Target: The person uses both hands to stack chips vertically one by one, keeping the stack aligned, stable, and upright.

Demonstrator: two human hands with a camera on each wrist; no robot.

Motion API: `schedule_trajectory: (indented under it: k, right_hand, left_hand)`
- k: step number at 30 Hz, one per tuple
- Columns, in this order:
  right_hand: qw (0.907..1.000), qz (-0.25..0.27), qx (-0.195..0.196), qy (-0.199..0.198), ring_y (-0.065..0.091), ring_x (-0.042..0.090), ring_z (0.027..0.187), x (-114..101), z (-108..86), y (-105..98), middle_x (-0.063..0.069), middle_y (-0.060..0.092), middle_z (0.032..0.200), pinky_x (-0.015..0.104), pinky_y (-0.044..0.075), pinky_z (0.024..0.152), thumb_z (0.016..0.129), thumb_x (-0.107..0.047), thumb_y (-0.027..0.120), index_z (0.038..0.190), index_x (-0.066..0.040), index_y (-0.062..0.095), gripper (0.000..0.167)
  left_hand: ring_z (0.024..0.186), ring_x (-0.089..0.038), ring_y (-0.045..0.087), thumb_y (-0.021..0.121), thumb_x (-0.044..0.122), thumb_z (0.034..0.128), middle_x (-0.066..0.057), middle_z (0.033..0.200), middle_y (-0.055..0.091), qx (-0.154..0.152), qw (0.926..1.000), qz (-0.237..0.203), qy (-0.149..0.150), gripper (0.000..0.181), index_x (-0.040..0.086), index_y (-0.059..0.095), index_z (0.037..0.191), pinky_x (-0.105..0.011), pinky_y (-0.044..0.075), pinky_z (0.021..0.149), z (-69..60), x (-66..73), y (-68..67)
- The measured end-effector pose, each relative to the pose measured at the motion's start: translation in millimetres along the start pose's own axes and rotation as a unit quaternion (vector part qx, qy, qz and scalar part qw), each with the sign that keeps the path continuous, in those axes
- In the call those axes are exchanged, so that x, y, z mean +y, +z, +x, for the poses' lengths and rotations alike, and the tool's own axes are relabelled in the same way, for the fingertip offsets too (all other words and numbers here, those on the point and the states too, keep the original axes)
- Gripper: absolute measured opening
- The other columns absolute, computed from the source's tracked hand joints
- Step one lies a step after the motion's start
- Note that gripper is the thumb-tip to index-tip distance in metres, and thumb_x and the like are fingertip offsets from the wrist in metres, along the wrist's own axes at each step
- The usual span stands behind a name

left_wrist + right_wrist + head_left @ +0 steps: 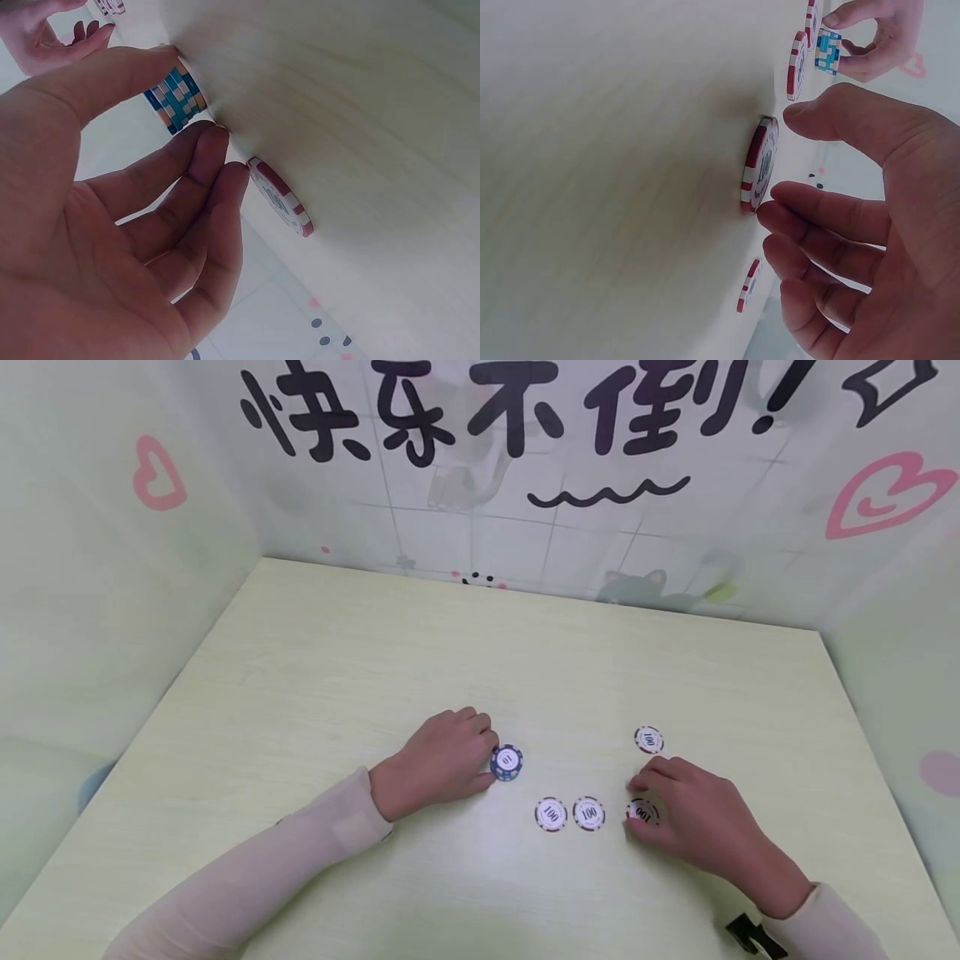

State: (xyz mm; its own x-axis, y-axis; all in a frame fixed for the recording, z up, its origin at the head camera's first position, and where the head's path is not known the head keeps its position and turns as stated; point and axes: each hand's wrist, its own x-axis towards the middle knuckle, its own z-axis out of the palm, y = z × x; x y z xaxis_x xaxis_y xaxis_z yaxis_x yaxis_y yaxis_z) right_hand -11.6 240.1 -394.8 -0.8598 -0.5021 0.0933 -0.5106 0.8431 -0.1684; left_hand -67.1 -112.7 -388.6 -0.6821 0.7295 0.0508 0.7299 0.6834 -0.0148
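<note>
A short stack of blue chips (507, 762) stands on the table, with my left hand (446, 760) curled at its left side. The left wrist view has my left hand's (142, 202) thumb against the stack (177, 99); the index fingertip is at its far edge. Beyond those fingers lies a red-edged chip (281, 196), hidden in the head view. My right hand (701, 818) is around a flat 100 chip (642, 812). From the right wrist, a gap shows between my right hand's (855, 217) thumb and this chip (760, 165); the fingertips are close to its other edge.
Two 100 chips (551, 814) (588, 813) lie side by side between my hands. Another 100 chip (648, 740) lies just beyond my right hand. A black strap or clip (753, 937) shows by the right cuff. Printed walls (480, 543) enclose the table's (375, 635) back and sides.
</note>
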Motion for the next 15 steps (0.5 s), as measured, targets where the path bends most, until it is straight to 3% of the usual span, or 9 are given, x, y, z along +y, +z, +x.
schedule_trajectory:
  k: [7, 15]
  right_hand:
    - [1.0, -0.007, 0.007, -0.002, 0.07, 0.019, 0.092, 3.7, -8.9, -0.2, -0.004, 0.072, 0.104, 0.032, 0.054, 0.057, 0.076, -0.036, 0.094, 0.1, -0.018, 0.081, 0.032]
    - [0.9999, -0.007, 0.012, -0.005, 0.069, 0.017, 0.089, 4.6, -9.8, -0.1, -0.007, 0.068, 0.1, 0.032, 0.054, 0.058, 0.074, -0.031, 0.095, 0.097, -0.019, 0.078, 0.031]
  left_hand:
    - [0.076, -0.019, 0.055, 0.084, 0.034, 0.0945, -0.004, 0.092, 0.07, 0.001, 1.0, 0.003, 0.002, 0.027, 0.007, 0.081, 0.1, -0.029, 0.049, 0.064, -0.3, -0.3, -1.0]
    - [0.076, -0.019, 0.055, 0.085, 0.034, 0.0944, -0.004, 0.093, 0.07, 0.0, 1.0, 0.0, 0.003, 0.028, 0.006, 0.081, 0.1, -0.028, 0.048, 0.063, 0.1, -0.6, -1.0]
